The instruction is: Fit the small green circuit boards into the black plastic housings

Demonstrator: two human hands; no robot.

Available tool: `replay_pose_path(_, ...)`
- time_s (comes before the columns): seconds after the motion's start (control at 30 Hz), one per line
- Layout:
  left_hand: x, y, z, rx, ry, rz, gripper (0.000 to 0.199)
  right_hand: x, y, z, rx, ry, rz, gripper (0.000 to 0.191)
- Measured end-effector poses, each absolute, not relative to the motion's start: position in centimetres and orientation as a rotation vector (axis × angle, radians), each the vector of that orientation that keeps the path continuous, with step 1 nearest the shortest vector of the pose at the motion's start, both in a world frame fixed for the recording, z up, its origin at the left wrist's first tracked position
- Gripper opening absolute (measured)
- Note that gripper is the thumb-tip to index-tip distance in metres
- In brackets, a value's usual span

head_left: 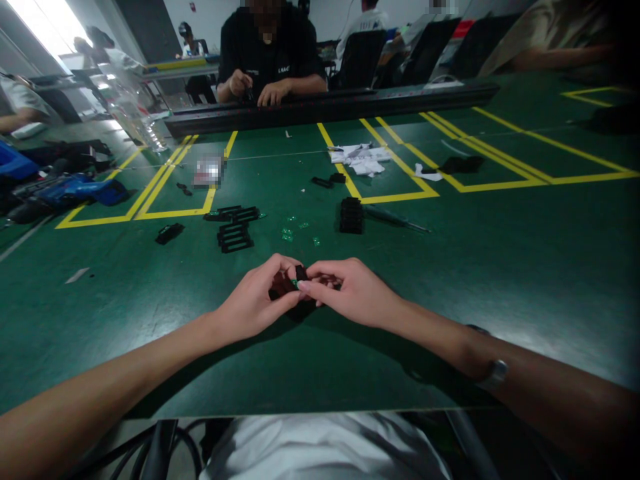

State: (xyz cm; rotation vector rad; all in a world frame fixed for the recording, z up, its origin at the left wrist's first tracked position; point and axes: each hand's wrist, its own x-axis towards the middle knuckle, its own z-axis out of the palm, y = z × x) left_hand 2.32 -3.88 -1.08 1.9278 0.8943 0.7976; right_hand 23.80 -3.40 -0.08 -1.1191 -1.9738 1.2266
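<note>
My left hand [263, 293] and my right hand [347, 290] meet above the green table, fingers closed on a small black plastic part [301, 272]. A bit of green shows at its lower edge, between my fingertips; most of the part is hidden. Just beyond my hands lie several small green pieces [287, 235]. To their left are black rectangular frames [235, 237], some side by side. A stack of black parts [351, 216] stands to the right, with a screwdriver [397, 218] beside it.
Crumpled white paper [360, 159] lies farther back, among yellow tape lines. A single black part [169, 233] sits at the left. Blue and black gear [75, 190] rests at the far left, near a clear plastic bottle [133, 110]. A person [270, 53] sits opposite, behind a long black bar [330, 107].
</note>
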Motion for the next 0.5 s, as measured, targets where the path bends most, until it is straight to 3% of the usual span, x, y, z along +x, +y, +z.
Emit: replay_pose_path(0.5,2.15,-3.77,-0.87,1.658,0.730,0.840,0.016,23.80,-3.22,-0.20,-1.075,-1.850,1.401,0.021)
